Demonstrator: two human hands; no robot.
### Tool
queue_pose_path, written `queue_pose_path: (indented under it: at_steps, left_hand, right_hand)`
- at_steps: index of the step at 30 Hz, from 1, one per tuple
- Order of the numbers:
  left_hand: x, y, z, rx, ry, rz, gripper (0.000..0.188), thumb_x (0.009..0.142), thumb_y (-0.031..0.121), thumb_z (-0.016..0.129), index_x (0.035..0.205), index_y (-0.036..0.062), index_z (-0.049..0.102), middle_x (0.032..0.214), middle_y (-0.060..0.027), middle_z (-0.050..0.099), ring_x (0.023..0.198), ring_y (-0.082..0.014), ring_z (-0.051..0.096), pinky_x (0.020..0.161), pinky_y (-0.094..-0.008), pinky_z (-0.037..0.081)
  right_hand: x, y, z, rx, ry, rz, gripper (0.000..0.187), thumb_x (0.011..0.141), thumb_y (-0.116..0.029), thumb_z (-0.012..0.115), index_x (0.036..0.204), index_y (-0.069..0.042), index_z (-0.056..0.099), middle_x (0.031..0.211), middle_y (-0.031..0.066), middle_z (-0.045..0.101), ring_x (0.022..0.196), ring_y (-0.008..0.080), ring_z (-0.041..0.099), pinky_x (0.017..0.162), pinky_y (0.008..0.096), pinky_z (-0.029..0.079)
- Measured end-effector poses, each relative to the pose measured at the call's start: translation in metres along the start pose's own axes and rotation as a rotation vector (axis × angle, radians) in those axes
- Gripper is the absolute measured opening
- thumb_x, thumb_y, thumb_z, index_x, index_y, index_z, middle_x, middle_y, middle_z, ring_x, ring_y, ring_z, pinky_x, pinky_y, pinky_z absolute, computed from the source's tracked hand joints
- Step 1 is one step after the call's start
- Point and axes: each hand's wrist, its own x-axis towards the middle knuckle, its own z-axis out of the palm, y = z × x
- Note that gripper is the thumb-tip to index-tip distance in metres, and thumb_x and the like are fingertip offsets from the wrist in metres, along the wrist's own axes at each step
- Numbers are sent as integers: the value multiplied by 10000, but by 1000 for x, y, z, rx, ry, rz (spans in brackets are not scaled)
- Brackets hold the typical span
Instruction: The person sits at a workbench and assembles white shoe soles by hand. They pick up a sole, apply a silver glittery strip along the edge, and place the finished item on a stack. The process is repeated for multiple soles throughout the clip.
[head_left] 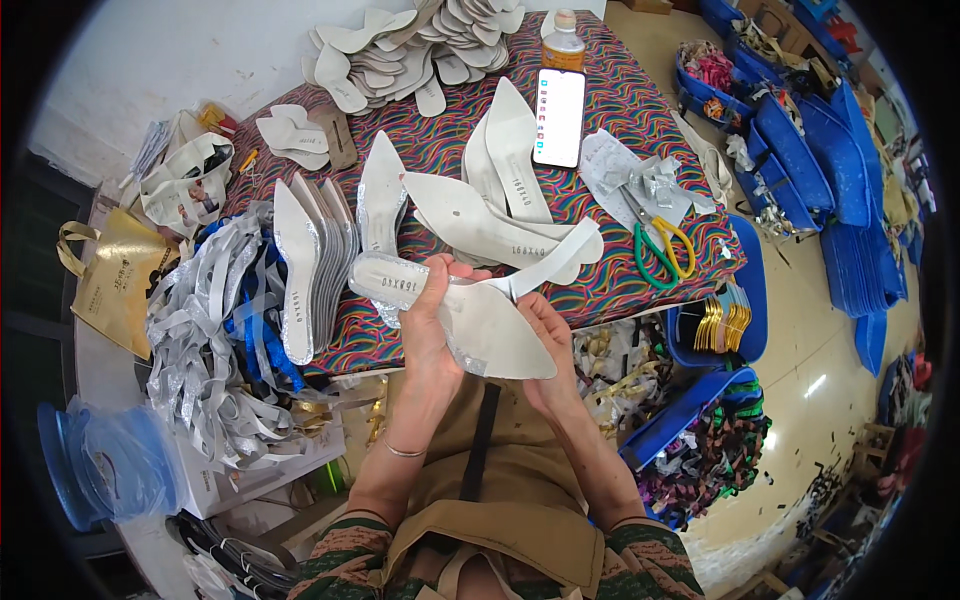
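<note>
I see my left hand (pixel 432 318) wrapped around a pointed white shoe insole (pixel 490 325), fingers curled over its heel end and thumb lying along the top. My right hand (pixel 553 345) supports the same insole from the right side, fingers pressed together under its edge, thumb on the upper face. The insole sits between both hands just off the near edge of the counter (pixel 620 120), its pointed toe aimed toward the near right. A second, glittery silver piece (pixel 385 275) with a printed stamp lies under the left fingers, sticking out to the left, and a narrow white strip (pixel 560 258) runs up and to the right from the grip; I cannot tell whether that strip is joined to the insole.

The counter carries a striped, many-coloured cloth. On it, just beyond my hands, lie several more pointed white insoles (pixel 510 160), overlapping. To the left stands a row of silver-edged insoles (pixel 315 260) stacked on edge. At the far side is a heap of smaller white sole pieces (pixel 410 50). A phone (pixel 559 117) with a lit screen lies face up toward the far right, with a small bottle (pixel 565 40) beyond it. Scissors (pixel 660 245) with green and yellow handles rest at the right edge on crumpled paper. A tangle of silver and blue straps (pixel 215 320) hangs off the left. Blue trays (pixel 800 150) are stacked on the floor at right.
</note>
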Motion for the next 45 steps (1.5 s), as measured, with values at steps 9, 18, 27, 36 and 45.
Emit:
queue_pose_path:
  at_steps: [9,18,27,36,45]
  left_hand:
    - [-23,5,8,39,-117,-22,199,926,218,638,1053,90,553,862,-60,629,881,-248,652,741,-395,558]
    - [-54,16,17,238,-384,132,193,927,140,596,1046,-13,596,972,-193,677,987,-265,649,831,-382,539]
    - [-63,14,21,438,-618,149,177,893,58,530,993,-48,631,1013,-190,669,1205,-351,528,1040,-490,379]
    - [-68,28,19,455,-511,-67,148,898,48,585,981,-57,650,907,-141,699,840,-210,678,809,-342,539]
    - [-74,12,0,725,-808,-255,173,876,111,675,994,-13,654,797,-76,689,762,-137,660,717,-284,522]
  right_hand:
    - [-7,-1,-1,37,117,-132,140,967,-179,558,920,-51,593,878,-10,600,746,43,542,655,199,436]
    - [-17,-45,9,-676,-99,-26,274,922,-203,612,721,-18,585,564,-48,468,514,26,382,454,220,284]
    - [-37,-71,-1,-1006,-346,-127,152,866,-82,623,989,4,638,682,24,565,629,69,487,569,273,415]
    - [-68,-11,-9,-681,63,-123,205,879,-45,654,687,-1,598,660,-35,533,622,24,441,536,224,341]
    - [-10,-78,23,-880,-165,-368,233,929,-147,597,769,22,597,624,-37,485,600,32,384,515,236,292]
